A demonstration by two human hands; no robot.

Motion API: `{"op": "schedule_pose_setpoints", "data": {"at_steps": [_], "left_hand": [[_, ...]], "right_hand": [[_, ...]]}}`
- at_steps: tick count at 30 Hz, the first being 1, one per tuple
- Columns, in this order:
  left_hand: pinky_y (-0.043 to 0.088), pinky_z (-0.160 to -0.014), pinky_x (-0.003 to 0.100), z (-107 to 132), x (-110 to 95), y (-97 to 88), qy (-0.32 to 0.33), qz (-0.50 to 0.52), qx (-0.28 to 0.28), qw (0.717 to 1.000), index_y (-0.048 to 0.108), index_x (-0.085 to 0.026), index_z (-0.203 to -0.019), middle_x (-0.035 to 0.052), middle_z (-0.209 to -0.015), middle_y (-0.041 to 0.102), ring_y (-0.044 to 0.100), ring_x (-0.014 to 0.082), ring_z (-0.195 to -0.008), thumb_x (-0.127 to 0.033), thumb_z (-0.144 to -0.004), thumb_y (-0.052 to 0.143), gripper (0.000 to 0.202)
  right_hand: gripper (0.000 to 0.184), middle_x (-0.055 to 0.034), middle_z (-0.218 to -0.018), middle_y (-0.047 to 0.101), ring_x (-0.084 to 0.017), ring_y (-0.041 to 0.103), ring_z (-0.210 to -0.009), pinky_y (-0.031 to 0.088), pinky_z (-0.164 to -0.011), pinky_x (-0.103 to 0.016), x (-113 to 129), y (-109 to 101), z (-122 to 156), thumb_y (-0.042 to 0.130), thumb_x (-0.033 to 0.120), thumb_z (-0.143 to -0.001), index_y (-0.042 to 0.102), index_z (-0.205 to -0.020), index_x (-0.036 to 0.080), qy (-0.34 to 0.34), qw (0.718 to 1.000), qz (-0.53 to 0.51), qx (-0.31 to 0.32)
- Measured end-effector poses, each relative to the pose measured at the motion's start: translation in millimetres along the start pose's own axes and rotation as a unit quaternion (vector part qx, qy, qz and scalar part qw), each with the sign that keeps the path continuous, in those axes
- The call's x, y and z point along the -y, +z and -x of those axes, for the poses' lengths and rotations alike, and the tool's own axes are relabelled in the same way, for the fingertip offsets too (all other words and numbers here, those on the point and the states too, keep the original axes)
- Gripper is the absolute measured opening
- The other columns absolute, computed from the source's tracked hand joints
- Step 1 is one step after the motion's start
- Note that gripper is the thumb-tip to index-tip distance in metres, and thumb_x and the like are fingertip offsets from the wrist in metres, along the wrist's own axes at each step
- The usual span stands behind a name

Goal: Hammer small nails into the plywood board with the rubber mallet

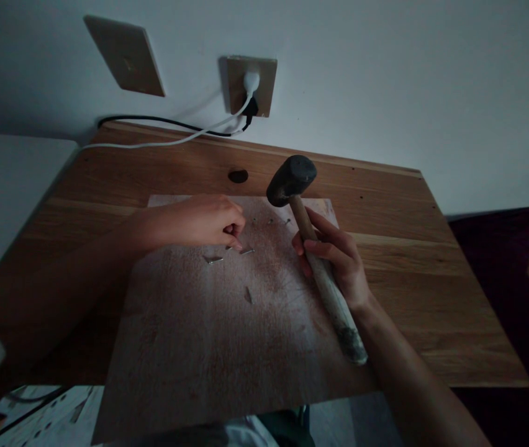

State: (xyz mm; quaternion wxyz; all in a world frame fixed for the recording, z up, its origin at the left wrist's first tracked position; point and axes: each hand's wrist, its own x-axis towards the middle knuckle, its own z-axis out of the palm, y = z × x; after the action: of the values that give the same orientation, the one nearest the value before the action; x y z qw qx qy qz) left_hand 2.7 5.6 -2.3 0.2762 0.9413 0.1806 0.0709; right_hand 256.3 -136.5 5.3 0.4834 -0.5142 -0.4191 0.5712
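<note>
My right hand (pixel 334 254) is wrapped round the wooden handle of a mallet (pixel 325 279). Its black head (pixel 291 180) is raised above the far right part of a thin wooden board (pixel 208 347). On the left, my left hand (pixel 213 220) has its fingers curled in a pinch, with the fingertips down at a loose nail (pixel 247 251) on the board. Another pair of loose nails (pixel 215 260) lies just nearer to me. Beyond the fingers, several small nails (pixel 271 221) stand in a row near the board's far edge. The palm side of my left hand is hidden.
Under the board is a wooden desk (pixel 413 292) with a dark round cable hole (pixel 238 176). A white wall behind it carries a socket (pixel 264 81) with a white cable (pixel 153 146) and a black cable (pixel 153 118). The board's near edge overhangs the desk. A dark chip-like mark (pixel 248 295) shows on the board.
</note>
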Motion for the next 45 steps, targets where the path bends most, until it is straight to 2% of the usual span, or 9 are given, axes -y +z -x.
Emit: {"op": "schedule_pose_setpoints", "data": {"at_steps": [8,14,17,20,23,28,30,35,45], "left_hand": [[0.040,-0.063,0.031,7,-1,-8.0,-0.008,-0.049,0.019,0.999,0.074,-0.026,-0.074,-0.0005,-0.077,0.073,0.063,0.0179,-0.065,-0.028,-0.089,0.074,0.015],[0.034,-0.064,0.030,12,-16,-28.5,-0.092,-0.103,0.077,0.987,0.068,-0.021,-0.070,-0.0013,-0.077,0.069,0.059,0.0139,-0.068,-0.009,-0.084,0.065,0.019],[0.035,-0.066,0.028,10,-13,-32.0,-0.088,-0.097,0.023,0.991,0.073,-0.020,-0.076,-0.0008,-0.083,0.070,0.059,0.0127,-0.071,-0.007,-0.085,0.067,0.016],[0.042,-0.071,0.027,7,0,-23.9,-0.071,-0.011,-0.088,0.994,0.079,-0.019,-0.086,0.0005,-0.086,0.072,0.062,0.0129,-0.074,-0.016,-0.089,0.073,0.007],[0.047,-0.073,0.026,9,8,-3.9,-0.100,0.087,-0.183,0.974,0.081,-0.019,-0.095,0.0018,-0.089,0.075,0.066,0.0139,-0.078,-0.027,-0.096,0.073,0.012],[0.051,-0.072,0.026,18,8,33.9,-0.124,0.130,-0.294,0.939,0.080,-0.018,-0.095,0.0030,-0.088,0.077,0.068,0.0148,-0.078,-0.022,-0.097,0.072,0.010],[0.051,-0.072,0.026,20,8,41.8,-0.121,0.112,-0.315,0.935,0.080,-0.018,-0.093,0.0025,-0.085,0.076,0.067,0.0143,-0.076,-0.019,-0.097,0.072,0.009],[0.051,-0.073,0.026,21,7,46.4,-0.101,0.070,-0.318,0.940,0.079,-0.018,-0.090,0.0019,-0.084,0.074,0.067,0.0134,-0.074,-0.016,-0.098,0.072,0.010],[0.052,-0.073,0.025,22,5,49.2,-0.081,0.030,-0.356,0.931,0.078,-0.018,-0.091,0.0004,-0.085,0.071,0.067,0.0124,-0.075,-0.013,-0.096,0.077,0.007]], "right_hand": [[0.072,0.0039,-0.075,0.064,-0.012,0.050,-0.050,0.034,-0.045,-0.029,0,0,0,0.075,0.033,-0.080,0.064,-0.149,0.013,-0.004,1.000,-0.006,0.000],[0.071,0.0044,-0.075,0.064,-0.011,0.050,-0.049,0.034,-0.045,-0.029,-1,0,0,0.075,0.031,-0.079,0.066,-0.148,0.016,-0.001,1.000,-0.013,-0.003],[0.071,0.0045,-0.075,0.065,-0.012,0.051,-0.049,0.034,-0.045,-0.028,-3,0,0,0.076,0.031,-0.079,0.065,-0.148,0.018,0.002,1.000,-0.019,-0.005],[0.069,0.0043,-0.076,0.065,-0.012,0.052,-0.050,0.035,-0.045,-0.028,-3,0,-1,0.077,0.030,-0.078,0.066,-0.145,0.018,0.011,1.000,-0.028,-0.004],[0.063,0.0042,-0.075,0.064,-0.012,0.052,-0.051,0.034,-0.045,-0.027,1,3,-4,0.078,0.030,-0.075,0.070,-0.136,0.017,0.022,0.999,-0.040,-0.008],[0.036,0.0023,-0.077,0.065,-0.010,0.048,-0.049,0.030,-0.042,-0.028,18,6,-13,0.079,0.033,-0.077,0.076,-0.109,0.017,0.012,0.999,-0.044,0.024],[0.035,0.0022,-0.077,0.065,-0.010,0.049,-0.050,0.031,-0.044,-0.028,21,7,-18,0.079,0.032,-0.077,0.077,-0.109,0.017,-0.002,0.999,-0.033,0.026],[0.048,0.0031,-0.079,0.065,-0.012,0.050,-0.053,0.033,-0.046,-0.029,9,8,-25,0.078,0.031,-0.081,0.076,-0.128,0.019,-0.038,0.999,-0.008,0.029],[0.059,0.0048,-0.075,0.062,-0.012,0.048,-0.052,0.030,-0.045,-0.028,-8,9,-14,0.080,0.035,-0.081,0.071,-0.137,0.021,-0.021,0.999,-0.012,0.040]]}}
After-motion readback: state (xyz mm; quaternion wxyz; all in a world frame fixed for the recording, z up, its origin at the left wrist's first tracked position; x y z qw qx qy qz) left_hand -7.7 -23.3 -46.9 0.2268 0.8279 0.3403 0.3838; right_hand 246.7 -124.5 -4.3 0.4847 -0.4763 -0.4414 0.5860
